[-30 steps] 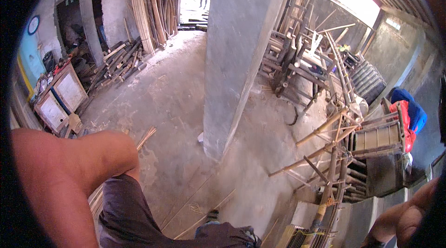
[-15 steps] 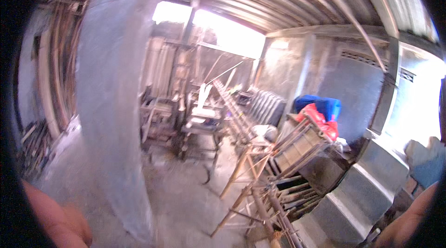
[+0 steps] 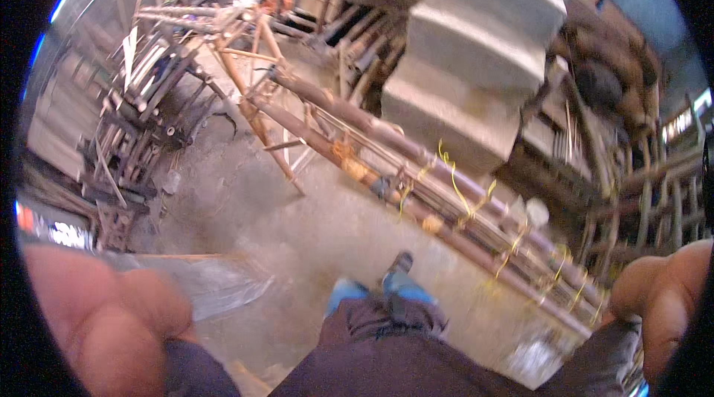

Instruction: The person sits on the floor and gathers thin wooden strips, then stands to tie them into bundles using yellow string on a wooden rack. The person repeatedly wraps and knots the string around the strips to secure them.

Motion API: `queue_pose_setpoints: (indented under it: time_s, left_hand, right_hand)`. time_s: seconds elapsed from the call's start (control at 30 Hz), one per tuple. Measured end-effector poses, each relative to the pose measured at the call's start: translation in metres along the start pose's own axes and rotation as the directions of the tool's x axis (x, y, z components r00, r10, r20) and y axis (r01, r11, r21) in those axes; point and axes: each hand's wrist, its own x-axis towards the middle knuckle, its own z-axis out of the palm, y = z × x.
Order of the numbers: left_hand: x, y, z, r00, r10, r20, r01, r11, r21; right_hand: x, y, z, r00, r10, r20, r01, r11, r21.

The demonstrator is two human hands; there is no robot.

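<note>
My left hand (image 3: 111, 315) is raised very close at the lower left rim, blurred and large. My right hand (image 3: 658, 300) is just as near at the right rim. Both look curled, with the fingertips cut off by the dark edge, so whatever they grip is hidden. Far below them, a long frame of brown bamboo poles (image 3: 387, 129) slants across the floor. Yellow ties (image 3: 465, 203) wrap its nearer part, and an orange binding (image 3: 353, 162) circles one pole. A wooden trestle (image 3: 260, 122) stands at its far end.
Concrete steps (image 3: 476, 47) rise behind the frame. Stacked wood pieces (image 3: 149, 99) stand at the left. A grey sheet (image 3: 223, 289) lies on the floor near my left hand. Wooden racks (image 3: 654, 203) are at the right. My shoe (image 3: 401, 261) shows below.
The view has swung down and to the right, from the roof and pillar to the floor and my body. Both hands show more fully at the rims.
</note>
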Motion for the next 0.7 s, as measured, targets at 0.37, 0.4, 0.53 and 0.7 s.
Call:
queue_pose_setpoints:
  time_s: [0.37,0.4,0.53,0.7]
  left_hand:
    - [-0.239,0.027,0.236,0.292,-0.461,0.838,0.931,0.338,-0.139]
    - [-0.245,0.034,0.25,0.321,-0.393,0.862,0.919,0.35,-0.182]
    - [-0.256,0.061,0.321,0.326,-0.188,0.927,0.871,0.442,-0.216]
    - [-0.284,0.08,0.358,0.412,-0.193,0.891,0.809,0.528,-0.259]
  right_hand:
    - [-0.147,-0.164,0.242,0.134,0.908,0.397,-0.946,-0.002,0.325]
    - [-0.131,-0.151,0.247,0.145,0.946,0.292,-0.961,0.064,0.27]
    - [-0.148,-0.1,0.289,-0.015,0.922,0.387,-1.0,-0.006,-0.025]
    - [-0.133,-0.095,0.22,-0.401,0.867,0.296,-0.7,-0.498,0.512]
